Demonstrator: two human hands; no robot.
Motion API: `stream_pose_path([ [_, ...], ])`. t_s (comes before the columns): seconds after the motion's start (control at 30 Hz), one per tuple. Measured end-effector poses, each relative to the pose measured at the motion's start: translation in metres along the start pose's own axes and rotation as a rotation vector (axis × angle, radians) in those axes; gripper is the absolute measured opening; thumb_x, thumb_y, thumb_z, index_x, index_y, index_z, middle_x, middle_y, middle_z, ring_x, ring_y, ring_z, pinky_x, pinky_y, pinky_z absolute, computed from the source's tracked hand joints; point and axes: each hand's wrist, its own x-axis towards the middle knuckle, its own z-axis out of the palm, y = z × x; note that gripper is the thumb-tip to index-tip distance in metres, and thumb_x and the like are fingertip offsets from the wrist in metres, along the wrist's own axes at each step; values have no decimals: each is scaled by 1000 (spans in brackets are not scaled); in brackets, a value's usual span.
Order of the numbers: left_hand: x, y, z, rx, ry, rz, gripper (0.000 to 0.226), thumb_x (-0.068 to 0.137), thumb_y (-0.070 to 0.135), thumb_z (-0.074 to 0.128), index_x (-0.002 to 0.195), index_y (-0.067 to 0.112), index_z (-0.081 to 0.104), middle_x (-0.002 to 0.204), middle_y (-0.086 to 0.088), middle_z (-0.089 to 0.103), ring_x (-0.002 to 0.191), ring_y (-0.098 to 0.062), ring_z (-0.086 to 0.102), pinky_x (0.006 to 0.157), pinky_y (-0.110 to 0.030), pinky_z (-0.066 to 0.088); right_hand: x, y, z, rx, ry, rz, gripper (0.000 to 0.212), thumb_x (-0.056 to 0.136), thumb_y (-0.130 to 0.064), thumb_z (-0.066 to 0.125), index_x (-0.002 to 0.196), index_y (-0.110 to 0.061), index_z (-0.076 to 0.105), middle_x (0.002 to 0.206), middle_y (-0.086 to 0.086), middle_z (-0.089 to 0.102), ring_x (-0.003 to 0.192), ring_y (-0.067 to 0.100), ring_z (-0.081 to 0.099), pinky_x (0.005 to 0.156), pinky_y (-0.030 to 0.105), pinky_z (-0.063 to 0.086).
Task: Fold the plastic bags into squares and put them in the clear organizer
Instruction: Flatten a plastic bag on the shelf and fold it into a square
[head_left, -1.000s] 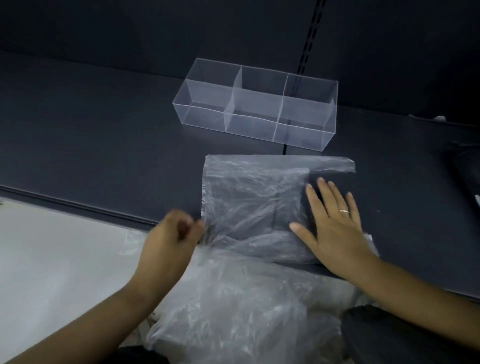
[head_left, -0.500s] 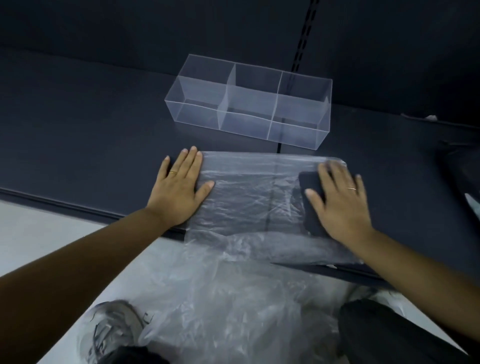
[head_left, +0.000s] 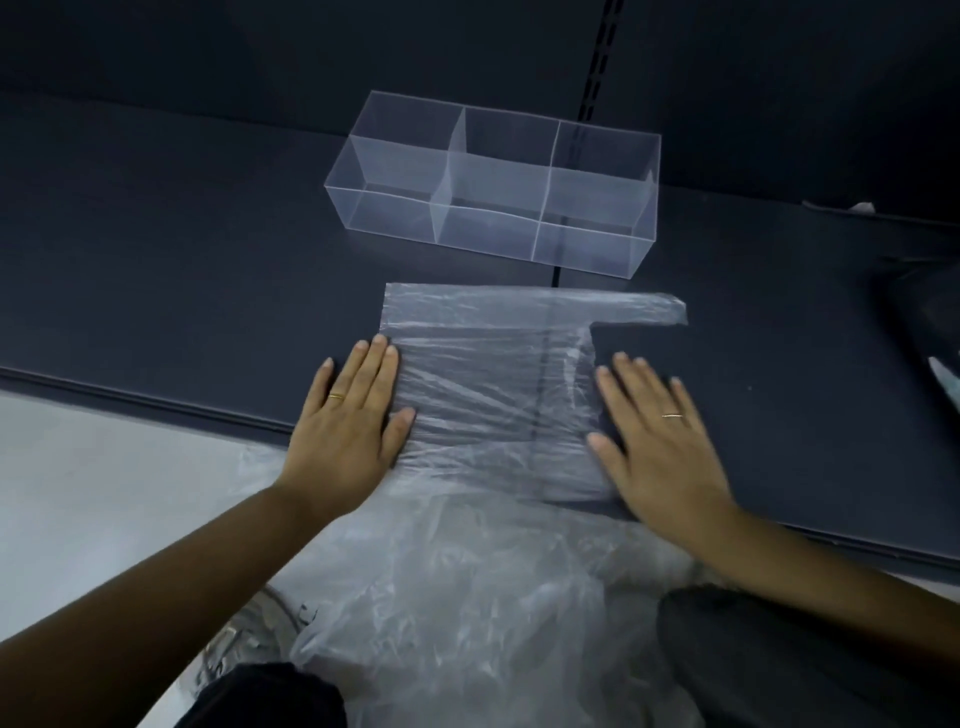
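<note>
A pale floor (head_left: 78, 493) fills the lower left and meets a dark flat platform (head_left: 182, 260) that runs across the view. Toward the back of the platform, near the middle, stands a clear organizer (head_left: 384, 213), three compartments across. Just in front of it, not touching, a thin plastic bag (head_left: 493, 395) lies flattened on the platform, with one handle strip reaching right. A crumpled heap of clear bags (head_left: 467, 597) spills below the platform's near edge. A dark object (head_left: 919, 312) sits at the far right, cut off. The left hand (head_left: 348, 421) lies flat, fingers straight and together, pressing the bag's left edge. The right hand (head_left: 660, 441) lies flat with fingers spread, thumb at the bag's right edge
</note>
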Motion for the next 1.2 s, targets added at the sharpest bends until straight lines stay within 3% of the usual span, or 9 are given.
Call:
stream_pose_path([
  [0.13, -4, -3, -1, -38, 31, -21, 77, 91, 56, -12, 150, 9, 2, 160, -5, 3, 148, -19, 0, 120, -38, -1, -21, 45, -4, 6, 33, 194, 69, 94, -48, 17, 149, -9, 30, 157, 13, 24, 145, 29, 21, 118, 50, 15],
  [0.23, -18, -5, -9, -150, 111, 151, 72, 99, 55, 12, 150, 6, 23, 158, -9, 18, 147, -23, 16, 120, -40, 9, -22, 47, -15, 22, 97, 251, 72, 92, -47, 20, 146, -2, 35, 155, 20, 26, 144, 35, 23, 117, 54, 16],
  [0.37, -43, -1, 1, -67, 49, 487, 68, 94, 54, 45, 147, 12, 37, 155, -4, 31, 144, -19, 27, 115, -44, 24, -15, -8, -25, 273, 56, -107, 70, 88, -58, 40, 140, -11, 44, 153, 11, 32, 138, 27, 31, 112, 45, 26],
  [0.53, -42, 8, -7, -187, 188, 427, 36, 93, 20, 52, 126, 12, 63, 134, -4, 58, 125, -20, 55, 106, -41, 42, -9, -61, -16, 154, -2, -357, 57, 67, -32, 80, 117, -12, 63, 132, 10, 55, 112, 32, 57, 91, 40, 45],
  [0.77, -50, 12, -38, -359, 339, 326, 28, 91, 18, 51, 104, 10, 75, 103, -2, 73, 96, -17, 67, 92, -27, 46, -25, -32, -17, 306, 181, -304, 7, 78, -12, 69, 84, -14, 68, 102, 1, 65, 92, 23, 60, 78, 36, 47],
  [0.83, -50, 11, -46, -395, 383, 232, 18, 88, 14, 61, 96, 13, 76, 91, 0, 74, 88, -10, 62, 85, -20, 43, -26, -15, -25, 349, 127, -277, 16, 78, 0, 72, 83, -14, 67, 97, -4, 66, 90, 19, 61, 79, 36, 47],
  [0.97, -47, 4, -60, -675, 229, -48, 29, 81, 2, 72, 88, 31, 74, 84, 27, 69, 84, 7, 62, 77, 1, 39, -26, 16, -48, 538, -37, -38, 26, 79, -1, 70, 80, -26, 65, 77, -19, 65, 78, 1, 59, 72, 13, 42],
  [1.1, -33, -3, -61, -1128, -14, -187, 28, 77, 10, 75, 95, 31, 71, 93, 13, 74, 91, -3, 68, 89, -16, 50, -13, 36, -62, 943, -147, 128, 24, 86, 0, 65, 79, -22, 68, 73, -4, 70, 61, 2, 61, 64, 9, 47],
  [1.2, -21, 8, -59, -1207, -257, -144, 59, 62, 33, 80, 118, 29, 62, 111, 13, 69, 102, -4, 64, 94, -23, 51, 0, 43, -67, 987, -213, 85, 19, 86, -3, 66, 81, -20, 71, 79, 0, 73, 69, 3, 64, 70, 10, 48],
])
